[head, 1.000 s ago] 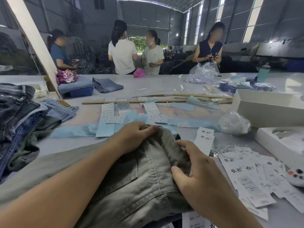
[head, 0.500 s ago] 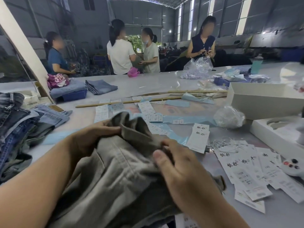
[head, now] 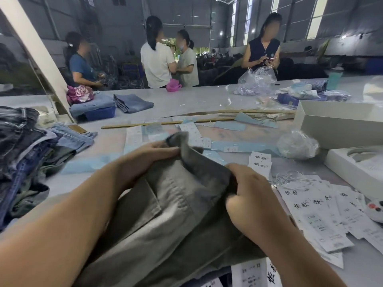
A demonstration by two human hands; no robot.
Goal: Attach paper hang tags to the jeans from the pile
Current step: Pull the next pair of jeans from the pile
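1. Head view, near edge of the table (head: pixel 186 104): grey jeans (head: pixel 165 214) lie across it, matte woven twill with a stitched patch pocket facing up. The waist end is lifted off the surface into a peaked fold.
2. Left hand (head: pixel 151 154): fingers curled over the far left part of the raised waistband, thumb side underneath; cloth gripped, no gap visible.
3. Right hand (head: pixel 250 195): fingers wrapped round the right side of the same band, thumb on the near face; cloth bunched dark inside the closed grip.
4. Right of the jeans, toward the near right corner: paper hang tags (head: pixel 323 214), flat white rectangles with black brush characters and small print, fanned and overlapping. A tangle of thin white string (head: pixel 290 177) lies just beyond them.
5. A smaller stack of tags (head: pixel 260 162) sits just past the right hand.
6. Left edge: pile of jeans (head: pixel 22 154), dark and mid-blue denim, crumpled, seams showing.
7. Mid-table: pale blue strips (head: pixel 244 147), white label sheets, a crumpled clear plastic bag (head: pixel 298 145), a long wooden stick (head: pixel 165 123).
8. Right edge: white cardboard box (head: pixel 339 125), open-topped.
9. Far edge: folded blue denim (head: pixel 132 103); four people stand or sit beyond it.
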